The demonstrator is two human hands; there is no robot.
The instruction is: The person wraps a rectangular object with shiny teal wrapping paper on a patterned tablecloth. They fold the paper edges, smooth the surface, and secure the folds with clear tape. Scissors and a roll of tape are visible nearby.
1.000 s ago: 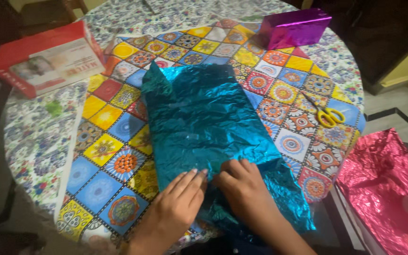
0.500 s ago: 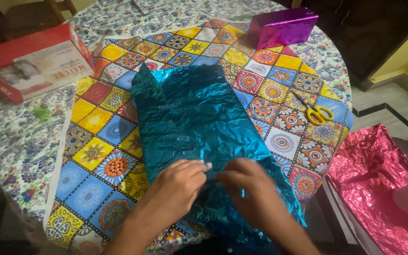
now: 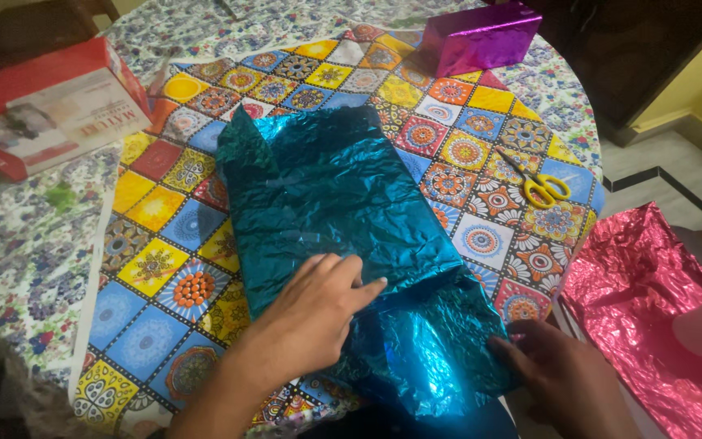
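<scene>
Round table (image 3: 34, 244) under a floral cloth, overlaid by a glossy mat (image 3: 164, 268) of bright mandala squares. At centre lies a flat parcel in crinkled teal foil wrap (image 3: 327, 195), its near end loose and overhanging the table edge. The left hand (image 3: 310, 313) presses flat on the parcel, fingers spread and closing on nothing; the right hand (image 3: 566, 374) pinches the loose foil flap at its lower right corner. The foil appears thin, light, slippery and easily creased or torn (best taken at a folded edge, not mid-sheet). Beside the table, a crumpled pink foil sheet (image 3: 652, 309); far left, a red and white carton (image 3: 42, 106); far edge, a magenta-wrapped box (image 3: 485, 36); right, yellow-handled scissors (image 3: 539, 185)
</scene>
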